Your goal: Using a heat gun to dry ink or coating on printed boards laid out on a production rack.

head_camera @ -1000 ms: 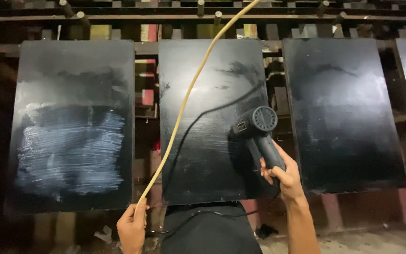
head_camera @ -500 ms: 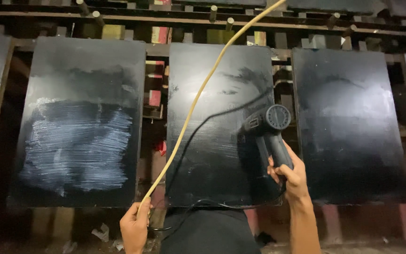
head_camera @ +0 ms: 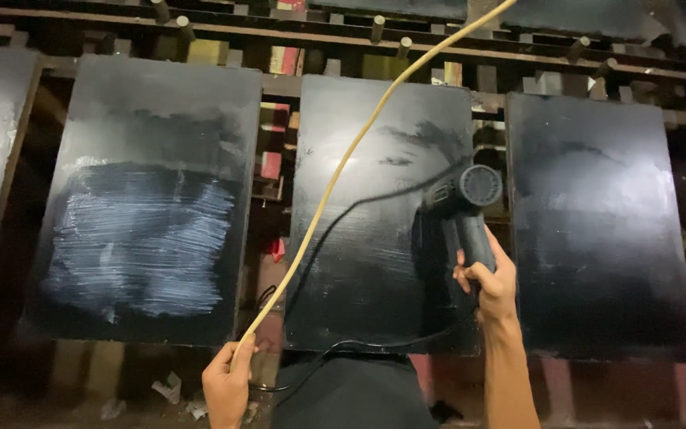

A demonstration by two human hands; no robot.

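Observation:
My right hand (head_camera: 489, 278) grips the handle of a dark heat gun (head_camera: 465, 200), its round rear facing me and its nozzle aimed at the middle black panel (head_camera: 367, 238). My left hand (head_camera: 228, 381) is closed around a long yellowish hose (head_camera: 335, 176) that rises diagonally to the upper right. A thin black cable (head_camera: 359, 345) loops from the gun toward the lower left. The middle panel looks glossy and wet where the gun points.
A left black panel (head_camera: 152, 199) has a greyish, streaky patch. A right black panel (head_camera: 597, 230) hangs beside the middle one. All lean on a dark wooden rack (head_camera: 279, 36) with pegs. Scraps of paper (head_camera: 170, 389) lie on the floor. A dark rounded object (head_camera: 351, 397) sits below.
The view has shifted slightly; the heat gun and my right hand moved a bit right and down along the middle panel. My left hand keeps hold of the hose.

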